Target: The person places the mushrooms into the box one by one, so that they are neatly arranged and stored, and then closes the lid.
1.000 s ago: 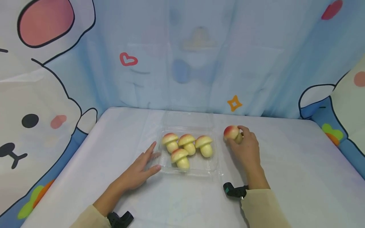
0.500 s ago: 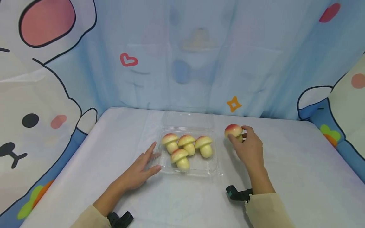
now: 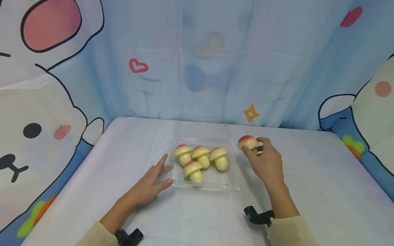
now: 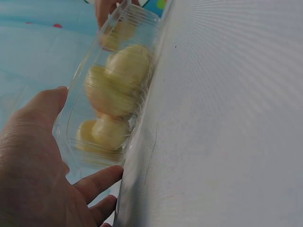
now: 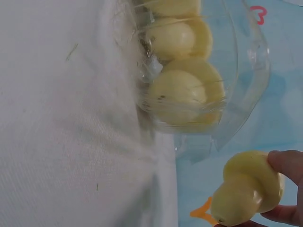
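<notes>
The right hand holds a toy mushroom with its fingers and thumb curled round the stem and the edge of the cap. The mushroom sits just right of the middle of the head picture, lifted a bit above the counter. In the right wrist picture the mushroom shows in the lower right corner, with the fingertips on its cap. Its stem points down and to the left there, and the cap is up and to the right.

The clear tray lies to the left of this mushroom in the head picture, near but not touching it. So the way from the held mushroom to the tray is straight left. The right hand is the nearer hand to the open right part of the tray.

The left hand lies flat and open on the counter, with straight fingers touching the left edge of the tray. In the left wrist picture the left hand fills the lower left corner, with the tray wall right against it.

Four mushrooms are in the tray. Three stand in a row at the back and one is in front. The tray's clear lid lies open behind it.
</notes>
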Available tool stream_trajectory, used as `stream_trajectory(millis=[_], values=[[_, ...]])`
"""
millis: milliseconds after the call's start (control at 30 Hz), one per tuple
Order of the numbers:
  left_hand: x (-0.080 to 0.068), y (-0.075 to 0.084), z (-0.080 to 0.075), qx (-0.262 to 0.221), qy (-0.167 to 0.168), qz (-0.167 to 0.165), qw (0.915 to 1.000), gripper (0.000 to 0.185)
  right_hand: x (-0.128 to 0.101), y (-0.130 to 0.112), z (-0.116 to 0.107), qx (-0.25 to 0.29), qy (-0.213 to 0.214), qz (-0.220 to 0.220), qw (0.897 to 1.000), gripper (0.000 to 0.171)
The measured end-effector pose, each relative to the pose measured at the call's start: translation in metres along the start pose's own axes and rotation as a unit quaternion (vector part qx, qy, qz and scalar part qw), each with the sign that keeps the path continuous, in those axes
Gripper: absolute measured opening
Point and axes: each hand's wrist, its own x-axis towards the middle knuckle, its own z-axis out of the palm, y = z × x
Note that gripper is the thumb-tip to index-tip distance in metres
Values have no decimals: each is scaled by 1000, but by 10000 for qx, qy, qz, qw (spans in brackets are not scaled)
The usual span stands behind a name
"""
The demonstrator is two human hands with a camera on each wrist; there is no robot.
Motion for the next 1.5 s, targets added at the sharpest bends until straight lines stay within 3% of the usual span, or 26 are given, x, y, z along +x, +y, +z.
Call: stream_trajectory(millis=[667,1500], values=[[2,0,1,48,2,64,10000,85,-23,-30,-3,-150,-520,-109,9985,72],[-1,1,0,104,5,45,9999,85,-45,-54,-2,-129,-600,-494,9969,69]])
